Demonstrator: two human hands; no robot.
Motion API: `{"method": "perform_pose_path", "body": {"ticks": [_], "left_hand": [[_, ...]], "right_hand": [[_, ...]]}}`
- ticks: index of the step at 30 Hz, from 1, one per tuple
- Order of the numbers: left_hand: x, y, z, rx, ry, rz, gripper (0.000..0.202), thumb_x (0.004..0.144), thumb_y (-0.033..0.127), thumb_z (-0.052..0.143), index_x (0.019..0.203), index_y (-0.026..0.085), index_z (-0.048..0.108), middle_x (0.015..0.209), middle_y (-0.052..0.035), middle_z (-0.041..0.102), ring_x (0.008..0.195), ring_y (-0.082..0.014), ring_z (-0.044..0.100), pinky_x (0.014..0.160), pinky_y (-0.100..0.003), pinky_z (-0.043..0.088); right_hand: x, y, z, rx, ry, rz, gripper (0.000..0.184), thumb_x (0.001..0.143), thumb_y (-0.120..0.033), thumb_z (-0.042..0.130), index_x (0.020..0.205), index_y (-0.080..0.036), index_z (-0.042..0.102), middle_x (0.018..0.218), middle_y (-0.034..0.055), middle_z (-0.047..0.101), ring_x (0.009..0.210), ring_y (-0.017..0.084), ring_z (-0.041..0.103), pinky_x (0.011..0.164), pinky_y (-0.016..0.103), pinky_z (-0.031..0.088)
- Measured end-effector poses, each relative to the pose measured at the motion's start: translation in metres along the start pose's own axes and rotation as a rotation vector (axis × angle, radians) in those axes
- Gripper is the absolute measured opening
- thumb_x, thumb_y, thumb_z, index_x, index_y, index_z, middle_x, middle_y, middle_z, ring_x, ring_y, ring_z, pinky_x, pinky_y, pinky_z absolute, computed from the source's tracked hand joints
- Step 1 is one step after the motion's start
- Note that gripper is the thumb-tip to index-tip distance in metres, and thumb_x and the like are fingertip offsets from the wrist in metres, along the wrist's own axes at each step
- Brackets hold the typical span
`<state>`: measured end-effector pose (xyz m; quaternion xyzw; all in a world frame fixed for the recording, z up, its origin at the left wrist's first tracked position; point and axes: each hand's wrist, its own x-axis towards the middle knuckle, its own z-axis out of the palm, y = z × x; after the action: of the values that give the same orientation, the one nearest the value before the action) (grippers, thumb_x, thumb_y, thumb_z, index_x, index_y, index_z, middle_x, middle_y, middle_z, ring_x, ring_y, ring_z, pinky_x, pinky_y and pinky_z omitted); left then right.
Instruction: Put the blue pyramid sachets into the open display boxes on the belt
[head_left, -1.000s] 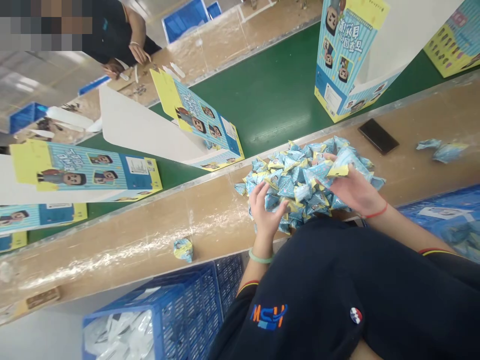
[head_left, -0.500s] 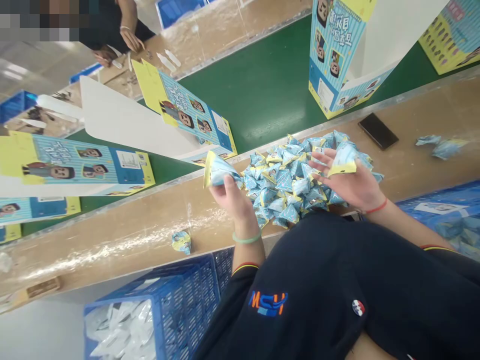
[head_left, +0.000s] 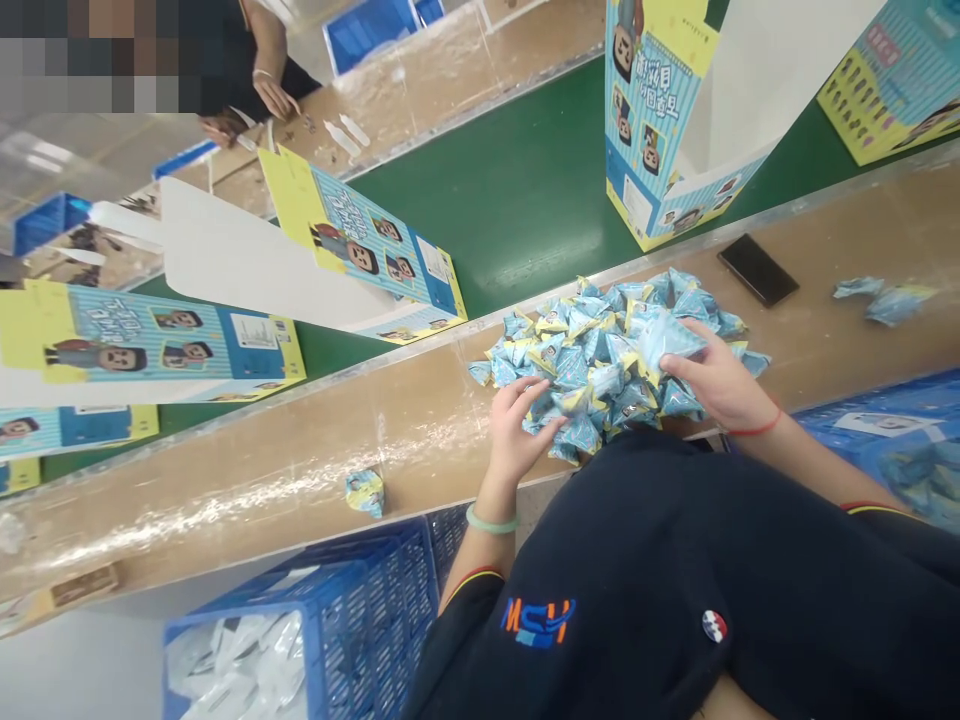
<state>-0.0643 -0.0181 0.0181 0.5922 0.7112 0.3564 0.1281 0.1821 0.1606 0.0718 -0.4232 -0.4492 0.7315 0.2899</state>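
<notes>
A heap of small blue-and-yellow pyramid-shaped packets [head_left: 574, 365] lies on the brown bench right in front of my body. At its left edge is my left hand [head_left: 517, 428], palm turned toward the heap, thumb and fingers apart and nothing gripped between them. My right hand [head_left: 718, 385] holds one packet [head_left: 664, 340] above the right part of the heap, thumb on its near side. That packet's far side and the fingers behind it are partly hidden.
Open printed cartons stand along the green belt, one at centre left [head_left: 390, 255] and one at right [head_left: 660, 140]. A black phone [head_left: 757, 270] and loose packets [head_left: 892, 302] lie right. Blue crates [head_left: 360, 610] stand below the bench. Across the belt, another person's hand [head_left: 276, 95] works.
My left hand has come down and right to the heap, and the packet it held is gone from it. My right hand now grips a packet between thumb and fingers; its fingers were spread before.
</notes>
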Motion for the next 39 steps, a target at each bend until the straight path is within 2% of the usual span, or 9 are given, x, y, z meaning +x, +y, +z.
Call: {"method": "perform_pose_path", "body": {"ticks": [5,9,17,22,25,28,34,36,39], "left_hand": [[-0.009,-0.009,0.020,-0.038,0.090,-0.100,0.052,0.089,0.042,0.074,0.136,0.024,0.061,0.134,-0.0156,0.061,0.128,-0.0304,0.059,0.100,-0.045,0.054],[-0.009,-0.009,0.024,-0.068,0.113,-0.124,0.044,0.090,0.040,0.072,0.130,0.022,0.064,0.130,-0.0150,0.063,0.122,-0.0287,0.062,0.093,-0.041,0.057],[-0.012,-0.013,0.020,-0.064,0.186,-0.190,0.036,0.092,0.040,0.069,0.122,0.020,0.068,0.125,-0.0140,0.067,0.098,-0.0219,0.067,0.080,-0.036,0.056],[-0.023,-0.031,0.012,-0.078,0.229,-0.288,0.034,0.091,0.041,0.067,0.117,0.019,0.069,0.122,-0.0137,0.067,0.088,-0.0180,0.066,0.076,-0.033,0.055],[-0.025,-0.037,0.009,-0.106,0.274,-0.331,0.031,0.092,0.041,0.066,0.115,0.020,0.069,0.121,-0.0128,0.067,0.091,-0.0180,0.066,0.078,-0.033,0.055],[-0.027,-0.040,0.011,-0.148,0.299,-0.363,0.031,0.092,0.042,0.065,0.113,0.020,0.069,0.120,-0.0120,0.067,0.090,-0.0170,0.066,0.078,-0.032,0.055],[-0.028,-0.047,0.023,-0.222,0.322,-0.448,0.034,0.092,0.046,0.063,0.111,0.019,0.070,0.112,-0.0100,0.069,0.091,-0.0174,0.068,0.080,-0.031,0.056],[-0.028,-0.050,0.024,-0.249,0.315,-0.471,0.034,0.092,0.045,0.064,0.111,0.018,0.070,0.114,-0.0103,0.069,0.093,-0.0182,0.068,0.081,-0.031,0.056],[-0.029,-0.056,0.025,-0.247,0.316,-0.493,0.033,0.092,0.045,0.064,0.111,0.020,0.071,0.115,-0.0102,0.070,0.105,-0.0217,0.069,0.087,-0.033,0.056]], "right_hand": [[-0.011,-0.058,-0.024,-0.201,-0.053,-0.334,0.046,0.057,-0.058,0.094,0.093,-0.034,0.076,0.102,0.0053,0.073,0.104,0.034,0.069,0.101,0.057,0.054],[-0.010,-0.074,-0.045,-0.280,0.041,-0.394,0.045,0.060,-0.060,0.092,0.097,-0.039,0.077,0.103,0.0038,0.075,0.100,0.036,0.070,0.095,0.059,0.056],[0.048,-0.007,-0.078,-0.861,0.214,-0.412,0.043,0.071,-0.044,0.086,0.108,-0.024,0.076,0.112,0.0098,0.075,0.110,0.037,0.068,0.103,0.058,0.051],[0.075,0.036,-0.086,-1.100,0.202,-0.383,0.036,0.079,-0.044,0.072,0.106,-0.020,0.070,0.113,0.0158,0.072,0.112,0.038,0.064,0.102,0.054,0.048],[0.073,0.045,-0.083,-1.130,0.134,-0.413,0.031,0.076,-0.043,0.070,0.097,-0.020,0.066,0.107,0.0154,0.070,0.108,0.036,0.063,0.099,0.051,0.048],[0.061,0.046,-0.081,-1.070,0.087,-0.389,0.033,0.078,-0.038,0.062,0.107,-0.020,0.062,0.109,0.0122,0.070,0.104,0.031,0.065,0.090,0.042,0.050],[0.043,0.049,-0.061,-1.595,-0.080,0.012,0.074,0.085,-0.056,0.069,0.147,-0.019,0.054,0.098,0.0146,0.077,0.090,0.034,0.071,0.069,0.034,0.045],[0.045,0.053,-0.050,-1.738,-0.150,0.071,0.068,0.086,-0.055,0.070,0.144,-0.021,0.059,0.102,0.0168,0.078,0.091,0.033,0.072,0.066,0.032,0.042],[0.044,0.055,-0.044,-1.805,-0.183,0.030,0.038,0.093,-0.043,0.061,0.121,-0.021,0.073,0.106,0.0166,0.077,0.094,0.030,0.072,0.066,0.032,0.040]]}}
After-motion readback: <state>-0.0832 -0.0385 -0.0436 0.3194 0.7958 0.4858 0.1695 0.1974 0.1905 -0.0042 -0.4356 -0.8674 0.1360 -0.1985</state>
